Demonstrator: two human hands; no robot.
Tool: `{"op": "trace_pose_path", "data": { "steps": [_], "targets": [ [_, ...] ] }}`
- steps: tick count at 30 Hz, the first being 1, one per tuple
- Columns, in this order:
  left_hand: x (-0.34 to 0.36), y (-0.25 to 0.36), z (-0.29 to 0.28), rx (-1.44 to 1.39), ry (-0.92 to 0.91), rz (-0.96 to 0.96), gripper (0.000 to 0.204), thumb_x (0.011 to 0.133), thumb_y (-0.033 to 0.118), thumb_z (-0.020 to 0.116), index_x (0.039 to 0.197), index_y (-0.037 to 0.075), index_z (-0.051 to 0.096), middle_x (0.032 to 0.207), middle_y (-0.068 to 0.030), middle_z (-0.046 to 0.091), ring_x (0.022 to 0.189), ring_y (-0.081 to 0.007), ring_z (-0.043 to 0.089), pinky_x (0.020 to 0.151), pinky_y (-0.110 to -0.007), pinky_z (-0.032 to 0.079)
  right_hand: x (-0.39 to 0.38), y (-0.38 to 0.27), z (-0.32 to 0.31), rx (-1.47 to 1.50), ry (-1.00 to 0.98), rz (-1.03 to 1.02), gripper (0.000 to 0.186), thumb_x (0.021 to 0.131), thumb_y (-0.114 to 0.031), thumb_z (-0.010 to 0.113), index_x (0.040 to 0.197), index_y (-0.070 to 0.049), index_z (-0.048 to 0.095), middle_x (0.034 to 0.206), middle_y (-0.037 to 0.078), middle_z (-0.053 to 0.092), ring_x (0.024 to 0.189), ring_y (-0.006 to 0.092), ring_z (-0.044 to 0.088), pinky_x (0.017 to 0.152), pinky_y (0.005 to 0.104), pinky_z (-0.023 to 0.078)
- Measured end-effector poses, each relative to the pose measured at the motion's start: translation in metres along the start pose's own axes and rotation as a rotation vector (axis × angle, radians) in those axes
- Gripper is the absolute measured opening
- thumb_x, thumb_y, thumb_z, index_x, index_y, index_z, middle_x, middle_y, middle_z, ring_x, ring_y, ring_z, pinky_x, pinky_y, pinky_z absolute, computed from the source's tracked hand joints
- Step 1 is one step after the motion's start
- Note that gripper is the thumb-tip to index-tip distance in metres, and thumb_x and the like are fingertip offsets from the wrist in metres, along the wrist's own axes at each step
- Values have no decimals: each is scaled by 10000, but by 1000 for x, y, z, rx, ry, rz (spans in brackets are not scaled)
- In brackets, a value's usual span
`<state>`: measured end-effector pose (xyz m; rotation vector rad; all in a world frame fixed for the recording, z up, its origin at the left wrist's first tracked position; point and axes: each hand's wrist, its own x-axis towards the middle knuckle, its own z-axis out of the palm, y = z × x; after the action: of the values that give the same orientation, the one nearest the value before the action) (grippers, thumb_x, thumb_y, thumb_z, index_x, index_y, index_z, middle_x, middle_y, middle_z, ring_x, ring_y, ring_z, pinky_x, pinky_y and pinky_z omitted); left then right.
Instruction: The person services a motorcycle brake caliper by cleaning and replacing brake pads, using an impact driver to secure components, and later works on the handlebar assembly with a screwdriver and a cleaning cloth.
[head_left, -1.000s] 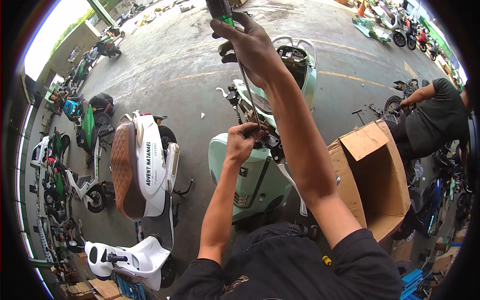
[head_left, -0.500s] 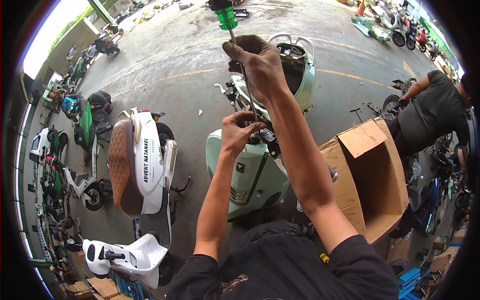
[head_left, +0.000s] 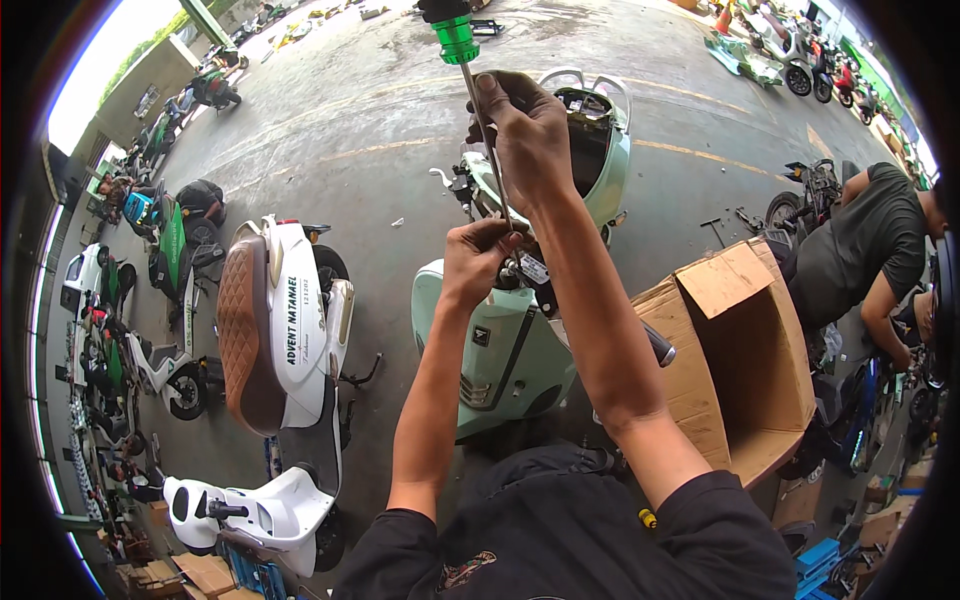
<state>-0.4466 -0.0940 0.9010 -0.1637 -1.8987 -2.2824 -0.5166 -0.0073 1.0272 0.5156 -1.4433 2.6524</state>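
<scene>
The right hand (head_left: 528, 135) has thumb and bent fingers loosely closed on the shaft of a long screwdriver (head_left: 457, 42), which stands tilted over the pale green scooter (head_left: 510, 370), and the left hand (head_left: 476, 262) pinches this shaft lower, hiding its tip. The right forearm (head_left: 615, 330) covers part of the scooter. An open cardboard box (head_left: 690, 360) stands near it on the right, a white scooter (head_left: 303, 300) on the left, and beyond the box a co-worker (head_left: 862, 245) leans.

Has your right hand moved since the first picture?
Yes: the right hand is lower in the picture, nearer the mint-green scooter panel.
</scene>
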Motion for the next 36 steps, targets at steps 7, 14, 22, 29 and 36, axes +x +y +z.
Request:
{"op": "trace_pose_path", "data": {
  "steps": [7, 14, 22, 29, 36],
  "targets": [
    [2, 5, 1, -25, -13, 68, 183, 795, -3, 744, 958, -63, 685, 858, -101, 715, 785, -123, 668, 701, -243, 538, -1, -4, 3, -93, 8, -118, 239, 934, -217, 637, 1006, 10, 651, 751, 62, 663, 636, 114, 603, 569, 251, 473],
    [6, 1, -7, 98, 0, -8, 236, 796, 41, 763, 1004, -33, 678, 928, -62, 701, 819, -101, 639, 733, -244, 530, 0, 0, 4, 31, 9, -48, 242, 866, -183, 728, 973, 17, 644, 751, 75, 664, 646, 119, 610, 572, 252, 474],
    [7, -3, -4, 46, 23, 16, 241, 776, 18, 774, 981, -42, 663, 835, -69, 693, 734, -103, 640, 668, -227, 530, 2, 2, 2, 50, 34, -17, 278, 874, -195, 718, 1004, 25, 610, 780, 88, 680, 653, 116, 618, 585, 236, 492],
    [-4, -8, -20, 550, -117, 60, 237, 758, 94, 798, 947, -19, 710, 845, -57, 685, 808, -113, 598, 765, -274, 485, 4, 2, 0, -73, 64, -18, 308, 919, -236, 663, 1048, 40, 610, 767, 79, 680, 570, 96, 546, 525, 235, 429],
    [-7, -7, -22, 450, -171, -123, 213, 749, 94, 802, 918, -9, 724, 877, -73, 692, 822, -136, 610, 789, -296, 488, 5, 2, 1, -158, 67, -39, 271, 961, -226, 598, 848, 14, 654, 760, 44, 678, 568, 59, 468, 510, 232, 375]
  ]
}}
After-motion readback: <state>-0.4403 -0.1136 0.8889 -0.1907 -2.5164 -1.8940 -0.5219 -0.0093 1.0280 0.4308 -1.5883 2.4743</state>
